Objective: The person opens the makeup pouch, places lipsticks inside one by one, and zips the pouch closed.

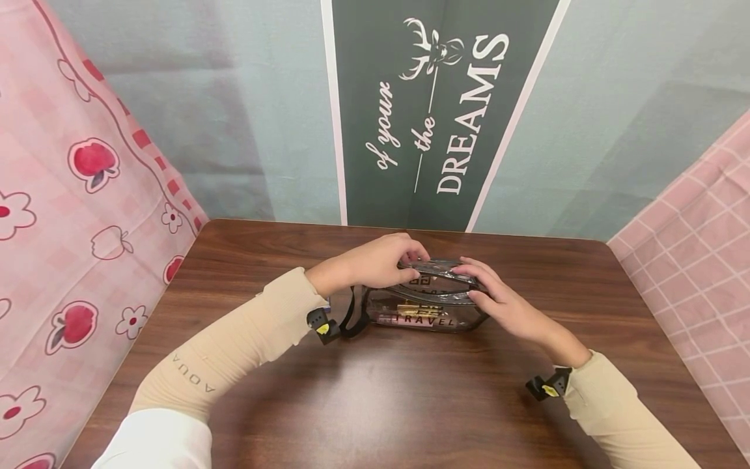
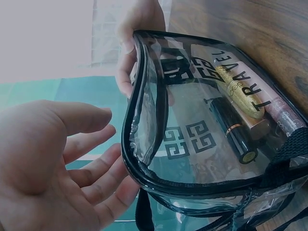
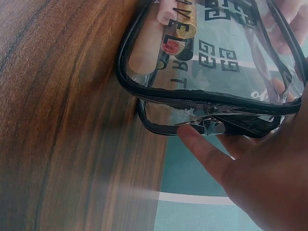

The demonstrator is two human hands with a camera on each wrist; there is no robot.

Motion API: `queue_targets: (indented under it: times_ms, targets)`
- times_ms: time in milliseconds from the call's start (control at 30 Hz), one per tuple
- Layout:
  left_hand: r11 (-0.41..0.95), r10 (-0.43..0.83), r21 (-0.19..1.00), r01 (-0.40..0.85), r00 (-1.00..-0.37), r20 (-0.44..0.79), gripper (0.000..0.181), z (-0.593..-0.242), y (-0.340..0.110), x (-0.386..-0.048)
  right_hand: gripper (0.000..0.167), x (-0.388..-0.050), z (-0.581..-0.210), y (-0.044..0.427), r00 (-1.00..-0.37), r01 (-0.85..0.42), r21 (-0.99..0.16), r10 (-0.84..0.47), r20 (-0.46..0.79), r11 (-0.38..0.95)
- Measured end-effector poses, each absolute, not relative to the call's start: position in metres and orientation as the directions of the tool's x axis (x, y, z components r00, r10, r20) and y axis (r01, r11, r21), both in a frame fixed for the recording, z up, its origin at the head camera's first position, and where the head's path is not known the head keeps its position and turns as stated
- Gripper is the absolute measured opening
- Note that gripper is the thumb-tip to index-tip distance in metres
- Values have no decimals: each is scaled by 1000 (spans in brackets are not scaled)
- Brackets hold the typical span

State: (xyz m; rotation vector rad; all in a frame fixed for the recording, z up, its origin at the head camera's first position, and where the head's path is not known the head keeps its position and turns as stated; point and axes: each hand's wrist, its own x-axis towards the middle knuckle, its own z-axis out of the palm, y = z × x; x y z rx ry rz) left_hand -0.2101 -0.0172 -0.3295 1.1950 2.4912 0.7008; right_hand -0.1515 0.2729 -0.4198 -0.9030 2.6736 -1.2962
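Observation:
A clear toiletry bag (image 1: 469, 319) with black piping and the word TRAVEL stands on the table, its top gaping. Inside lie a black cosmetic tube (image 2: 233, 130), a gold glittery tube (image 2: 240, 96) and a pink tube (image 2: 269, 94). My left hand (image 1: 383, 262) is at the bag's top left corner; its fingertips touch the edge and its thumb stays apart from the piping. At the other end, my right hand (image 1: 510, 306) holds the bag's right upper corner, thumb in front and fingers over the top. Part of that grip is hidden behind the bag.
The bag rests on a brown wooden table (image 1: 351, 404). A black strap (image 1: 351, 319) hangs at the bag's left end. Behind the table hangs a green cloth (image 1: 263, 130) with lettering; pink patterned cloths (image 1: 88, 228) flank both sides.

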Motion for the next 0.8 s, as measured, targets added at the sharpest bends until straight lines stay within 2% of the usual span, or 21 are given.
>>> queue_targets:
  times_ms: [233, 800]
  targets:
    - [519, 794, 556, 649, -607, -32, 32, -327, -21, -213, 43, -155, -418, 275, -826, -489, -733, -522, 213, 473]
    - [545, 764, 547, 635, -645, -13, 31, -325, -58, -219, 43, -158, -414, 274, -822, -497, -726, -525, 220, 475]
